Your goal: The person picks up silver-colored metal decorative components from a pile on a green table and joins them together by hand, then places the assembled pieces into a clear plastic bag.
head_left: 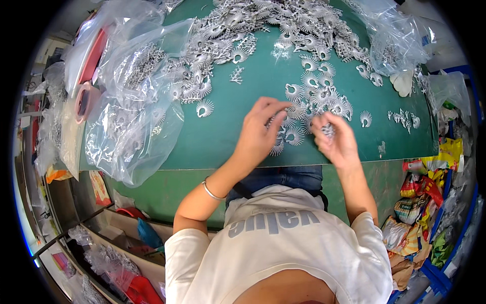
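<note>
A white T-shirt (283,253) fills the frame at six o'clock. Above it the left hand (258,134) lies loosely spread, fingertips pressing flat fan-shaped silvery metal pieces (314,96) on the green table (228,137). At its three o'clock the right hand (336,142) curls, pinching a small cluster of pieces (328,130). More pieces heap at twelve o'clock. Crinkled clear plastic bags (134,116) lie at nine o'clock; colourful snack packets (412,213) sit at four o'clock.
</note>
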`<state>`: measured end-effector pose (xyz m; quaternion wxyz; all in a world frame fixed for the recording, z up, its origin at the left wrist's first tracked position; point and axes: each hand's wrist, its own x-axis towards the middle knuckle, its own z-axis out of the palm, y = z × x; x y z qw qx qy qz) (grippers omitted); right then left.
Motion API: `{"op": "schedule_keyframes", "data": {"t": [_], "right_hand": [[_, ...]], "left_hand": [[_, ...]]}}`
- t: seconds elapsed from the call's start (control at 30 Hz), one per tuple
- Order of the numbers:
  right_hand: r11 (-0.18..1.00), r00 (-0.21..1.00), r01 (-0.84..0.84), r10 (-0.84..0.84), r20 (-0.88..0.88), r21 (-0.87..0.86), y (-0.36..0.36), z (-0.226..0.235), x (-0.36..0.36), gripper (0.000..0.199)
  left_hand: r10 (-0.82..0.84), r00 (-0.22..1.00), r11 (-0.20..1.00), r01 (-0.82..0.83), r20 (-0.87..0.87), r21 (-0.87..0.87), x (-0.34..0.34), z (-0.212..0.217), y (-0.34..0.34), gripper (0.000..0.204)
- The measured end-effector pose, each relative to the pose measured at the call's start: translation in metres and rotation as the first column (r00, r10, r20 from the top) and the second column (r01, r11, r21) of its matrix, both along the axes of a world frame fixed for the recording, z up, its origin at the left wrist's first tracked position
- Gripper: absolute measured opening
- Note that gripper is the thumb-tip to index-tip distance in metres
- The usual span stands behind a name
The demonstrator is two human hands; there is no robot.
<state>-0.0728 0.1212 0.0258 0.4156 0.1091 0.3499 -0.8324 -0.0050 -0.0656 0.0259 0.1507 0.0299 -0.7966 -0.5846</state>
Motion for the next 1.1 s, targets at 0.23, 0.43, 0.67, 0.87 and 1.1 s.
{"op": "schedule_keyframes", "data": {"t": [0.23, 0.43, 0.67, 0.87, 1.1], "right_hand": [[0.641, 0.352, 0.456, 0.506, -0.787, 0.617, 0.023, 0.000, -0.028, 0.020], [0.429, -0.060, 0.603, 0.865, -0.498, 0.672, 0.011, 0.002, -0.031, 0.021], [0.731, 0.449, 0.463, 0.294, -0.844, 0.501, 0.030, -0.009, -0.041, 0.008], [0.932, 0.918, 0.363, -0.361, -0.166, -0.016, 0.032, 0.015, -0.058, 0.024], [0.313, 0.165, 0.650, 0.831, -0.531, 0.693, 0.006, -0.002, -0.056, 0.023]], "left_hand": [[-0.145, 0.982, 0.889, 0.182, 0.117, -0.421, -0.003, -0.013, 0.010, 0.024], [-0.117, 0.991, 0.805, 0.132, 0.063, -0.578, -0.020, -0.018, 0.022, 0.022], [0.008, 0.999, 0.915, -0.025, -0.044, -0.403, -0.023, -0.013, 0.006, 0.015], [0.071, 0.997, 0.910, -0.055, 0.024, -0.410, -0.024, -0.012, -0.006, 0.013], [0.090, 0.993, 0.871, -0.044, 0.070, -0.489, -0.024, -0.011, -0.006, 0.014]]}}
